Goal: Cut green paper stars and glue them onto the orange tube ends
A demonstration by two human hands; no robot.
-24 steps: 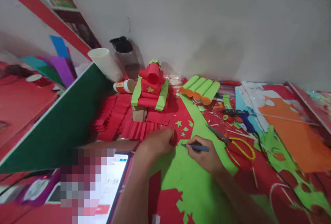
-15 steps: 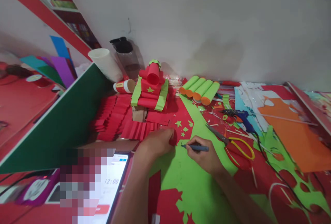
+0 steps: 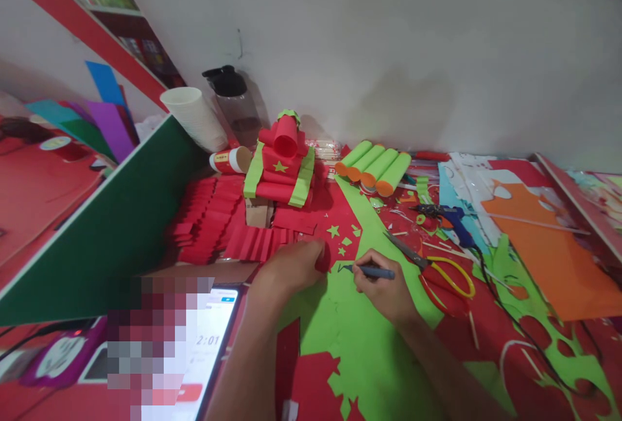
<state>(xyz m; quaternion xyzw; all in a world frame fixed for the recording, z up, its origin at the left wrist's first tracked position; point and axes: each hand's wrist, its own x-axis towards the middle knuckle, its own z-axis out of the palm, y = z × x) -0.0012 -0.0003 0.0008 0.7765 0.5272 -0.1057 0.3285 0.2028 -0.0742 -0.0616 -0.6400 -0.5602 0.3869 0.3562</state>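
A dark marker pen [image 3: 376, 272] is pinched in my right hand [image 3: 381, 285], its tip on the lime-green paper sheet [image 3: 350, 337]. A short dark line shows on the sheet by the tip. My left hand [image 3: 294, 269] is closed at the sheet's upper left edge, its fingertips partly hidden. Just above lie small green paper stars [image 3: 333, 231] and scraps. Yellow-and-red-handled scissors [image 3: 427, 264] lie open to the right of my right hand. Behind my left hand stands a red and green paper model [image 3: 282, 168] with a star on its front.
Green tubes with orange ends [image 3: 374, 168] lie by the wall. At right are a blue glue gun [image 3: 451, 220] with its cord and orange paper [image 3: 554, 246]. Pleated red paper [image 3: 208, 217], a green board [image 3: 111, 233], a paper cup stack [image 3: 194, 120] and a phone [image 3: 218, 330] are at left.
My right hand and the marker have shifted slightly right, and the drawn line on the green paper is longer. My left hand stays at the paper's edge.
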